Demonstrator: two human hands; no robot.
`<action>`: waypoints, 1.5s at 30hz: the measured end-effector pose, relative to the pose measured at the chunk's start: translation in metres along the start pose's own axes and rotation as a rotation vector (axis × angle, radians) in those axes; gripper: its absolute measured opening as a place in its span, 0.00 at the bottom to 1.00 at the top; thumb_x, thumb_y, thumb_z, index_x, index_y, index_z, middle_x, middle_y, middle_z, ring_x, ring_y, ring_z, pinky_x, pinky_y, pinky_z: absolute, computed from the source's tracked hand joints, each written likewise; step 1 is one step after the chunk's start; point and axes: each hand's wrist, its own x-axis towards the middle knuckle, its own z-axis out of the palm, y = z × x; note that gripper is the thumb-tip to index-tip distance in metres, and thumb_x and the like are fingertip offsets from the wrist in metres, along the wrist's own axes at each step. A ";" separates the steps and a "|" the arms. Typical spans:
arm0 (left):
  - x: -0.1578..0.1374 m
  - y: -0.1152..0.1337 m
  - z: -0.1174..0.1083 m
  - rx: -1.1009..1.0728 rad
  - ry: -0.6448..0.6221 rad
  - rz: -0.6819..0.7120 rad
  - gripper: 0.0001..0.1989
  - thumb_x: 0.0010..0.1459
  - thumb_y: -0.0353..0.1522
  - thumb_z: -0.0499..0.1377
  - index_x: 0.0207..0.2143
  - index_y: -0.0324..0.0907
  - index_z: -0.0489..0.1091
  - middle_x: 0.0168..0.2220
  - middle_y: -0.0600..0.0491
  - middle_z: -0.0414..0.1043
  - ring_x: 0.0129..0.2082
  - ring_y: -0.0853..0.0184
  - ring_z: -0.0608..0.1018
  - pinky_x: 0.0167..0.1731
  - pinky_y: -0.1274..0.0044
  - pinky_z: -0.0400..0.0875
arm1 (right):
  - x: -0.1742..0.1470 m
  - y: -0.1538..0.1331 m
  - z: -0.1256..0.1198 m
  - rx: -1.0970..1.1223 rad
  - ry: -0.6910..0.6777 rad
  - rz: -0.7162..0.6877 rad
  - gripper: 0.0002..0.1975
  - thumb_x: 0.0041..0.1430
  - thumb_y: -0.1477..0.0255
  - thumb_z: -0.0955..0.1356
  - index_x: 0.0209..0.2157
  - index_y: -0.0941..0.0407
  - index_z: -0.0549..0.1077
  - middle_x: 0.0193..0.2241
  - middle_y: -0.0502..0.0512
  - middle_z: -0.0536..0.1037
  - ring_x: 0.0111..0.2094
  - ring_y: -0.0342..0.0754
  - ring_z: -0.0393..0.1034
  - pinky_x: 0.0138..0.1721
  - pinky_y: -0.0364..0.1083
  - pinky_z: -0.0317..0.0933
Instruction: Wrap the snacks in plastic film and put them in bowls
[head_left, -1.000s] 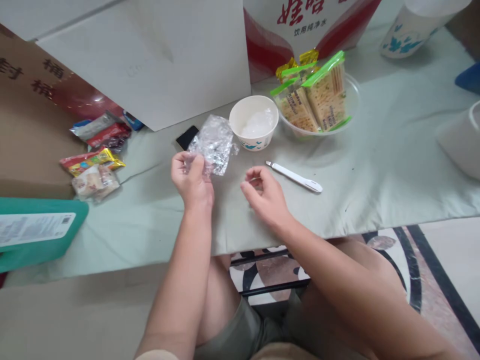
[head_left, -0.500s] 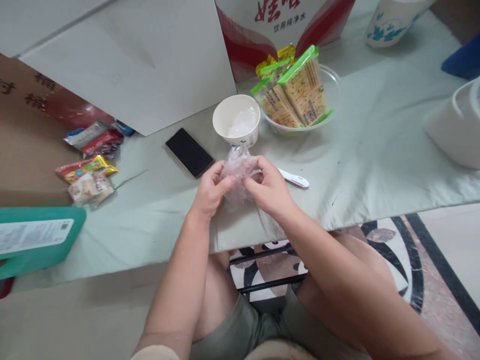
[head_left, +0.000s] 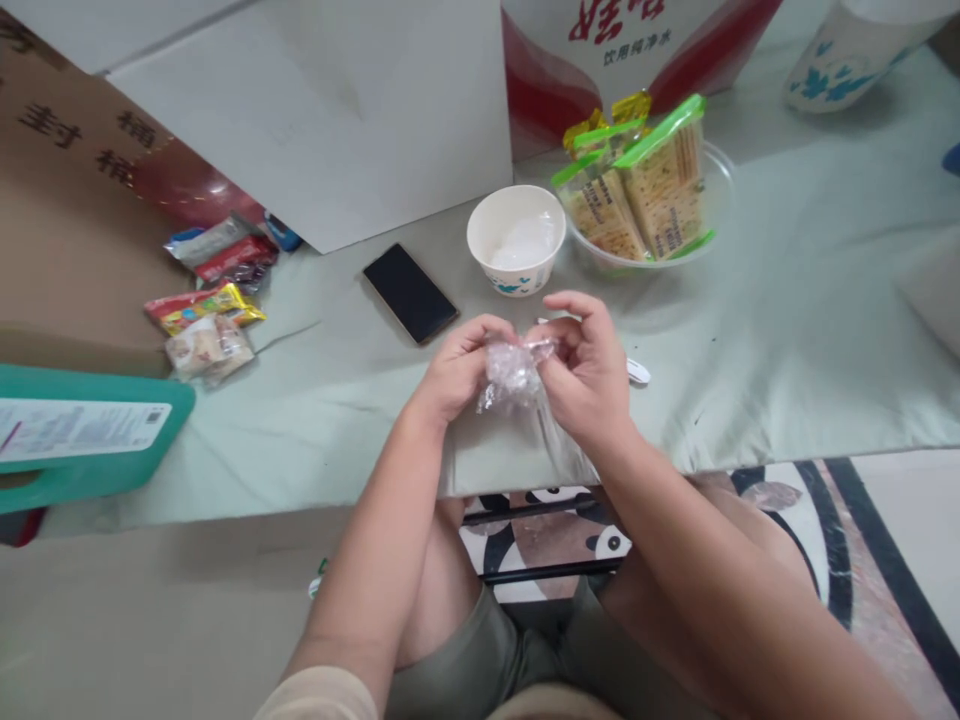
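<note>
A crumpled clear plastic bag (head_left: 511,378) is between my two hands, just above the front part of the table. My left hand (head_left: 459,372) pinches its left side. With thumb and bent fingers, my right hand (head_left: 589,372) grips the bag's upper right edge. Beyond my hands stands a white paper bowl (head_left: 517,275) with a leaf print and something whitish, translucent inside. The white handle (head_left: 639,372) of a utensil pokes out from behind my right hand; its other end is mostly hidden.
A black phone (head_left: 410,293) lies left of the bowl. Packaged crackers (head_left: 664,200) fill a clear plastic bowl (head_left: 729,190). Snack packets (head_left: 206,345) and a green container (head_left: 176,395) are at the left. Boxes (head_left: 322,120) line the back; a paper cup (head_left: 840,60) stands back right.
My right hand has shifted its grip, fingers now lifted at the bag's upper edge. The bag looks more bunched and lower. The whole view has shifted, moving the table items rightward.
</note>
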 end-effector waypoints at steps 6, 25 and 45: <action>-0.002 0.007 -0.007 -0.078 -0.031 -0.013 0.06 0.42 0.31 0.64 0.23 0.41 0.68 0.25 0.55 0.71 0.22 0.73 0.70 0.23 0.79 0.63 | -0.019 -0.001 0.002 -0.189 -0.127 -0.217 0.16 0.58 0.78 0.62 0.45 0.49 0.70 0.33 0.50 0.81 0.36 0.49 0.77 0.44 0.53 0.68; 0.003 0.000 -0.009 0.294 0.052 0.224 0.20 0.46 0.20 0.53 0.41 0.42 0.71 0.44 0.52 0.76 0.43 0.65 0.78 0.45 0.73 0.71 | -0.007 0.026 0.002 -0.346 -0.002 0.215 0.07 0.54 0.69 0.70 0.34 0.53 0.69 0.25 0.45 0.70 0.24 0.42 0.61 0.28 0.45 0.58; -0.002 0.011 -0.026 0.153 0.170 0.226 0.10 0.56 0.26 0.57 0.40 0.44 0.69 0.36 0.55 0.73 0.29 0.73 0.74 0.33 0.78 0.69 | 0.042 -0.003 -0.007 -0.740 0.230 -0.444 0.04 0.52 0.74 0.66 0.32 0.52 0.68 0.27 0.49 0.69 0.28 0.46 0.64 0.32 0.47 0.61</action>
